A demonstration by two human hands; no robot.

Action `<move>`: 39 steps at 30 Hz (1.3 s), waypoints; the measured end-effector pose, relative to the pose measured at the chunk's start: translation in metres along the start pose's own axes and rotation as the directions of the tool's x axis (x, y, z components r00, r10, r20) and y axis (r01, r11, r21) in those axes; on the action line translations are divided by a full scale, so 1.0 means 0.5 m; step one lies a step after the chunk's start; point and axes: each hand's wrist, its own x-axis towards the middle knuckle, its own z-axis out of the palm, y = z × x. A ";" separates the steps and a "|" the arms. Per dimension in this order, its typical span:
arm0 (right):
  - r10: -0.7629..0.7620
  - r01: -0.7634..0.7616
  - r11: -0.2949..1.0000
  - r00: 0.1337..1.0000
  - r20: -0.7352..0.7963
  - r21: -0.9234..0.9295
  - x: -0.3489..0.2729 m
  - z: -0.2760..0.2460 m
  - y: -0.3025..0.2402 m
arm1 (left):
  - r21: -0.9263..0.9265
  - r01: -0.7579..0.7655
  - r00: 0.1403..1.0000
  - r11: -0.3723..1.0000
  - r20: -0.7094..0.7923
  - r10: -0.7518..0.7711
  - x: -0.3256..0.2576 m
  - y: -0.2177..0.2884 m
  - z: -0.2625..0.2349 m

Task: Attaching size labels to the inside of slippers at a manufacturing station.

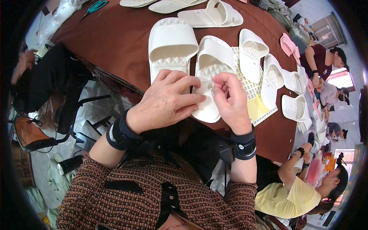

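**Slipper heel pinched between both hands at the table edge**

Slipper first: the white moulded foam slide slipper [210, 82] that we were working on lay on the dark brown round table [115, 42], directly ahead of our hands, its long axis running away from us with the strap end farther off and the heel end hanging over the near rim. Both hands met at that heel, so neither was clearly nearer; the left came in from the left side, the right from the right.

Our left hand [163, 101] was laid flat against the heel, fingers together and slightly curled, the fingertips pressing on the sole's edge. Our right hand [230, 97] was closed into a pinch, thumb and forefinger gripping a tiny pale item at the heel; it was too small for us to tell what it was. Each wrist wore a black band.

Just left of our slipper lay a second white foam slide slipper [171, 46], parallel to it and almost touching. To the right, a yellow printed sheet [257, 107] sat partly under our slipper, with smaller white slippers [270, 78] lined up along it. Green-handled scissors [94, 7] lay well apart at the far side. Other people sat at the table's right, one in a yellow shirt [287, 195].
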 end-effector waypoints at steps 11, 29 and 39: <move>-0.020 0.013 0.996 0.998 0.067 0.090 0.025 0.018 -0.002 | 0.016 -0.012 1.000 1.000 -0.012 0.012 -0.004 -0.004 0.006; -0.087 0.090 0.994 0.994 0.060 -0.059 0.026 0.021 0.002 | 0.011 0.046 0.999 0.999 -0.021 -0.046 0.004 0.004 0.004; -0.129 0.127 0.991 0.989 -0.074 -0.029 0.022 0.029 0.017 | 0.039 0.043 0.999 0.998 0.003 -0.043 0.007 0.007 -0.001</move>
